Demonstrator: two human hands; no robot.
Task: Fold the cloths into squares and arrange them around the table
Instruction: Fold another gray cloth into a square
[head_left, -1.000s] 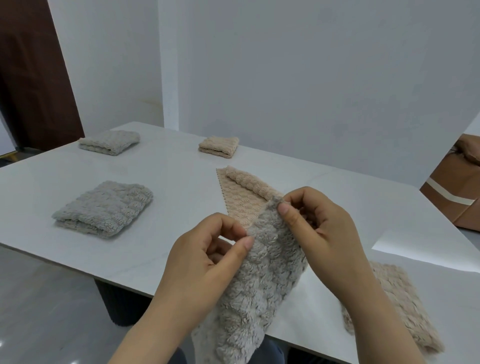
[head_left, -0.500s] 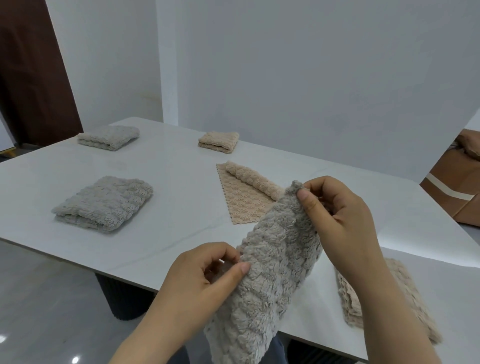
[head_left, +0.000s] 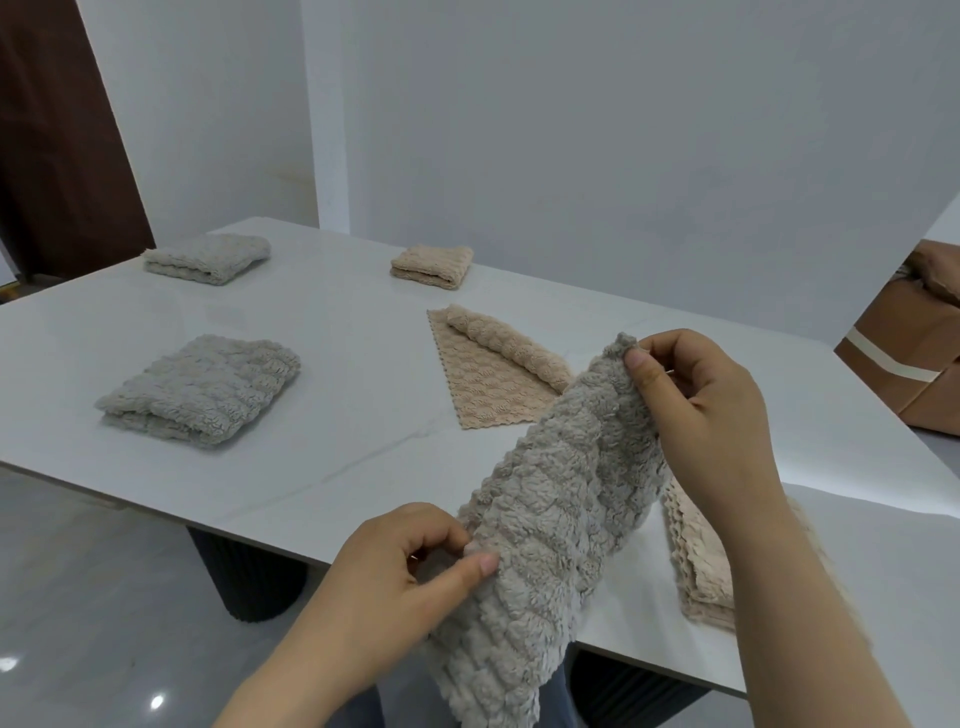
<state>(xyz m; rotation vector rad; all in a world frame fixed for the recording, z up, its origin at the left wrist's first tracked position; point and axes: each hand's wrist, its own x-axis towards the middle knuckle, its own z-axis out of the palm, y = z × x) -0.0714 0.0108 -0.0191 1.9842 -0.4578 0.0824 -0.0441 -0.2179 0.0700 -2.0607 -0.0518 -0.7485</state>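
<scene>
Pinching the grey cloth over the table edge, left hand low, right hand at its top corner; three folded squares placed, flat beige cloth and a possibly folded beige pile left.

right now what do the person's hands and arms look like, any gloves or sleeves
The left hand and right hand wear no gloves; no rings or watch show. The left forearm and right forearm are uncovered to the frame's edge, no sleeve in view. Nails look short and unpainted.
</scene>
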